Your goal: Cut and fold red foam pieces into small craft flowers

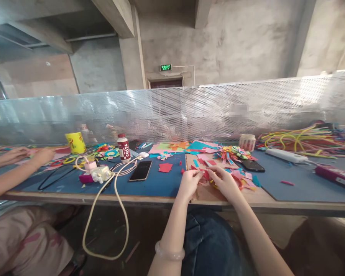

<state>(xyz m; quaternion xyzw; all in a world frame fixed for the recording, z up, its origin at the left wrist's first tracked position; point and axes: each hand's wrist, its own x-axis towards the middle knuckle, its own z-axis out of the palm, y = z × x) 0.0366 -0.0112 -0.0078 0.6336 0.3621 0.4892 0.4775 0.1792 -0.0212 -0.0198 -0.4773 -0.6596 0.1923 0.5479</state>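
Note:
My left hand [189, 183], with a pale bangle on its wrist, is closed in a pinch on a small piece of red paper [206, 175]. From the other side, my right hand [224, 183] pinches the same piece, so it sits between both sets of fingertips. The fingers partly hide its shape. Under and around the hands lies a brown board [201, 195] with scattered coloured paper scraps. An orange curved thing shows partly beside my right hand. Behind it is a pile of folded paper flowers [232, 152].
A phone [140, 170], a red bottle [123, 147] and a looped cable [128, 214] are to the left. Rightward lie a black phone [253, 165], a jar [247, 142], a power strip [286, 155] and coloured stems [299, 140]. A co-worker's hands [43, 156] are far left.

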